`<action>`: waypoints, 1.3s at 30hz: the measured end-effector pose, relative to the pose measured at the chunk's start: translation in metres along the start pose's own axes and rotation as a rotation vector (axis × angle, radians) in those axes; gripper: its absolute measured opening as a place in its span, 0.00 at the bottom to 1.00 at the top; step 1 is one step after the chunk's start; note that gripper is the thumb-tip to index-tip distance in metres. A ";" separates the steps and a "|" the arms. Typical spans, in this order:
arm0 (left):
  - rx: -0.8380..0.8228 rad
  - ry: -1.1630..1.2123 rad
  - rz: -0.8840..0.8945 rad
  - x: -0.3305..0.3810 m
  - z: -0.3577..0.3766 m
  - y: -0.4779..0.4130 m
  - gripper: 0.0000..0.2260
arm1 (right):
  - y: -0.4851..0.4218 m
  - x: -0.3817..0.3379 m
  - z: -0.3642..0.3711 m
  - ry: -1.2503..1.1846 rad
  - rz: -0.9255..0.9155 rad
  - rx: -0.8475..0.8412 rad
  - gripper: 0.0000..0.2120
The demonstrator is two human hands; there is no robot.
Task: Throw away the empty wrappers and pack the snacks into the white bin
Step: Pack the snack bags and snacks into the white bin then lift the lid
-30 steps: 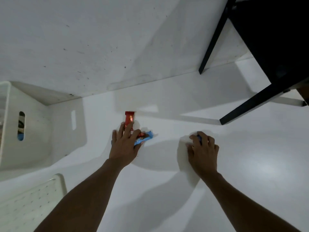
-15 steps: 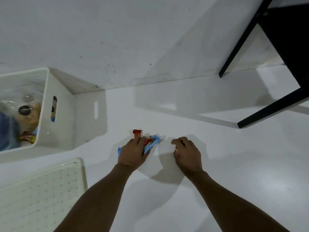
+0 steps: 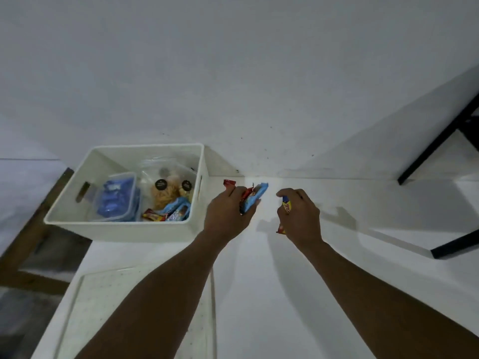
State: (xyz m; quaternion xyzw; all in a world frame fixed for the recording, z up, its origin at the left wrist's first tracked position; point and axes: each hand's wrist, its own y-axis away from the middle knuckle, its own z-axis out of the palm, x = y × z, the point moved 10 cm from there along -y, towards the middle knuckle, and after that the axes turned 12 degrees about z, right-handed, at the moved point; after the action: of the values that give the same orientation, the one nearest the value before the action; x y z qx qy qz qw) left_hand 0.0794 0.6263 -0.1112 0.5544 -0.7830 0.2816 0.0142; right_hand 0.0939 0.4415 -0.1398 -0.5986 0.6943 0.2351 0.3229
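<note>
1. The white surface (image 3: pixel 337 268) runs to a white wall at its far edge. Its left edge drops to a darker floor.
2. The white bin (image 3: pixel 124 230) stands at the far left corner, against the wall. It holds a clear box of blue packets (image 3: pixel 116 200), a clear bag of snacks (image 3: pixel 168 187) and loose bars (image 3: pixel 173 211) in its near right corner.
3. A dotted white tray (image 3: pixel 134 307) lies flat at the near left edge, in front of the bin.
4. Black furniture legs (image 3: pixel 440 141) stand at the right edge.
5. The left arm reaches forward. The left hand (image 3: pixel 228 216) hangs palm down just right of the bin's right wall. Its fingers are curled tight round a blue bar (image 3: pixel 255 198) and a red bar (image 3: pixel 229 183), whose ends stick out past the fingers.
6. The right hand (image 3: pixel 300 216) hangs near the left one, apart from it, back towards the camera. Its fingers are closed round a red and yellow snack pack (image 3: pixel 287 207), which is mostly hidden in the fist.
</note>
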 end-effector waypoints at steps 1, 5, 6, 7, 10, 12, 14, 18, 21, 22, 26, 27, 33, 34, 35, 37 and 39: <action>0.034 0.002 -0.033 -0.014 -0.027 -0.006 0.16 | -0.002 -0.030 0.004 -0.034 -0.026 0.008 0.18; 0.044 0.006 -0.270 -0.098 -0.111 0.000 0.11 | 0.002 -0.143 0.036 -0.154 -0.092 -0.003 0.16; 0.041 0.020 -0.355 -0.123 -0.125 0.008 0.11 | 0.006 -0.167 0.047 -0.175 -0.108 -0.007 0.16; 0.041 0.034 -0.431 -0.146 -0.137 0.018 0.11 | 0.011 -0.189 0.059 -0.187 -0.125 -0.013 0.16; 0.009 0.097 -0.590 -0.201 -0.150 0.043 0.12 | 0.023 -0.233 0.098 -0.195 -0.158 -0.035 0.16; -0.003 0.166 -0.660 -0.227 -0.148 0.056 0.13 | 0.027 -0.246 0.122 -0.185 -0.148 -0.045 0.15; -0.006 0.227 -0.700 -0.246 -0.141 0.065 0.14 | 0.029 -0.250 0.145 -0.153 -0.128 -0.064 0.15; -0.234 0.334 -0.692 -0.270 -0.102 0.065 0.13 | 0.026 -0.244 0.190 -0.140 -0.060 -0.172 0.12; -0.419 0.444 -0.663 -0.276 -0.075 0.063 0.15 | 0.021 -0.235 0.210 -0.148 -0.003 -0.231 0.08; -0.479 0.439 -0.641 -0.277 -0.069 0.063 0.12 | 0.019 -0.233 0.215 -0.149 0.013 -0.246 0.07; -0.587 0.436 -0.594 -0.281 -0.061 0.067 0.08 | 0.020 -0.224 0.223 -0.092 0.064 -0.269 0.05; -0.578 0.453 -0.578 -0.280 -0.064 0.068 0.07 | 0.021 -0.223 0.223 -0.072 0.070 -0.265 0.06; -0.416 0.471 -0.571 -0.283 -0.104 0.086 0.10 | 0.047 -0.223 0.209 -0.029 0.068 -0.219 0.06; -0.359 0.456 -0.576 -0.283 -0.114 0.090 0.09 | 0.055 -0.226 0.204 -0.039 0.057 -0.201 0.06; -0.294 0.416 -0.557 -0.279 -0.127 0.095 0.09 | 0.064 -0.229 0.199 -0.046 0.047 -0.182 0.06; -0.143 0.317 -0.511 -0.267 -0.157 0.105 0.08 | 0.083 -0.230 0.191 -0.062 0.045 -0.156 0.06; 0.025 0.260 -0.500 -0.255 -0.183 0.128 0.07 | 0.109 -0.225 0.185 -0.088 0.044 -0.148 0.05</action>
State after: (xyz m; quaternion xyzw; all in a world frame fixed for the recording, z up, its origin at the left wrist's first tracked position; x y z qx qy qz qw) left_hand 0.0127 0.9580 -0.0968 0.6896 -0.6100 0.3479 0.1768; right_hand 0.0347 0.7447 -0.1079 -0.5943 0.6733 0.3189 0.3028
